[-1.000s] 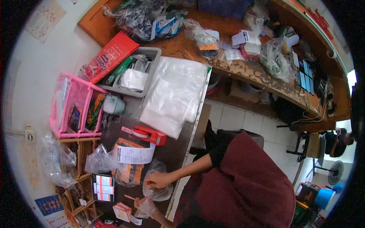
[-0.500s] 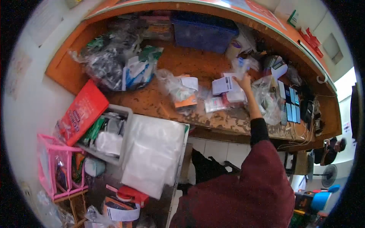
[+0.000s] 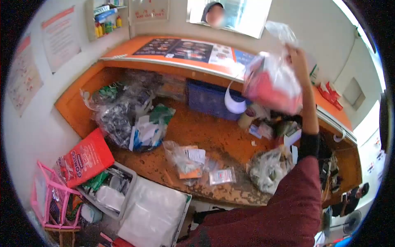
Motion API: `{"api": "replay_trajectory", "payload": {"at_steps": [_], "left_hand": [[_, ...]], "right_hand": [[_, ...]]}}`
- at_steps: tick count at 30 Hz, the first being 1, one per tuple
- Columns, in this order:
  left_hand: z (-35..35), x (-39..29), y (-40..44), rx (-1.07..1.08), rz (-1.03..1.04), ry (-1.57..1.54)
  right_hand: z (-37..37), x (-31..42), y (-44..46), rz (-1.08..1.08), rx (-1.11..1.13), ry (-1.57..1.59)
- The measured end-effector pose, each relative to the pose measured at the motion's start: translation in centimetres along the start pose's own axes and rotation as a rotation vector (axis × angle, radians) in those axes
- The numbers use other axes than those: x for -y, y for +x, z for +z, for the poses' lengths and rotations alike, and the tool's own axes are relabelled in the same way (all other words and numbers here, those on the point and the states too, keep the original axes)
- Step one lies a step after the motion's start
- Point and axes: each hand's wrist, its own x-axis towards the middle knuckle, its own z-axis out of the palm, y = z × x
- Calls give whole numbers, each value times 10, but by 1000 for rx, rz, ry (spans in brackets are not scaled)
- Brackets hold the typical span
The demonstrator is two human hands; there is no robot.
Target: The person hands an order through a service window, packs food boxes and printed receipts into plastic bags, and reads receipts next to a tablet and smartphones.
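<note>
Right hand (image 3: 297, 57) holding up a clear bag (image 3: 273, 84) with red contents.
Head view: the fingers are closed on the bag's upper part, slightly blurred; the bag is raised in front of the orange-edged counter (image 3: 119, 51), above the wooden shelf (image 3: 201, 129). 1 curled white strip (image 3: 233, 103) hangs beside it. 1 person (image 3: 215, 15) is at the window.

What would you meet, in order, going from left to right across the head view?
Pink plastic basket, flat stack of translucent plastic, small clear flat packet, raised clear plastic bag with red contents in the right hand, crumpled red item.
</note>
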Motion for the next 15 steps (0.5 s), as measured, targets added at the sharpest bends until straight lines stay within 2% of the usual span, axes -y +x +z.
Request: {"api": "replay_trajectory", "payload": {"at_steps": [3,7,9,12,14,15], "left_hand": [[-5,1,2,-3,-64,-18],[-17,7,1,-28,-135,-45],[-25,12,-1,-43,-177,-64],[-41,26,-5,-86,-240,-97],[-60,48,-11,-128,-286,-135],[-76,65,-18,-165,-326,-156]], "right_hand": [[13,33,85,-52,196,15],[35,12,166,-85,311,87],[50,7,175,105,422,217],[95,-61,207,-543,488,-372],[115,-75,205,-768,322,-1003],[128,-79,203,-646,376,-1181]]}}
